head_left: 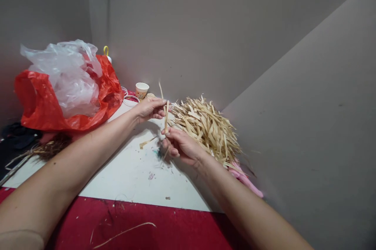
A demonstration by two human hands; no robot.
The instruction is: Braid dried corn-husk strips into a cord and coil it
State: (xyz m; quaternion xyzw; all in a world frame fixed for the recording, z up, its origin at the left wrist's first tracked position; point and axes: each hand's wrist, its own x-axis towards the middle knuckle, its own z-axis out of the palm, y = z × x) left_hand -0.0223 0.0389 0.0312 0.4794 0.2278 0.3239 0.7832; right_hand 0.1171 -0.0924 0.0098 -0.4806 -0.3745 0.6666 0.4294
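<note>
My left hand [151, 109] pinches the upper part of a narrow, pale dried-leaf strip [167, 116], and one thin end sticks up above the fingers. Lower down, my right hand [182, 145] is closed on the same strip, which runs upright between the two hands. A large heap of straw-coloured dried leaf strips [208, 124] lies just right of my hands. On the white board [126, 171] beneath, a loose bit of leaf [143, 144] lies left of my right hand.
A red plastic bag [38, 101] with clear plastic [73, 89] in it stands at left. Behind are a paper cup [142, 90] and white rings [131, 101]. Something pink [246, 181] lies beside the heap. Red cloth [147, 228] covers the front, and grey walls [188, 38] close in.
</note>
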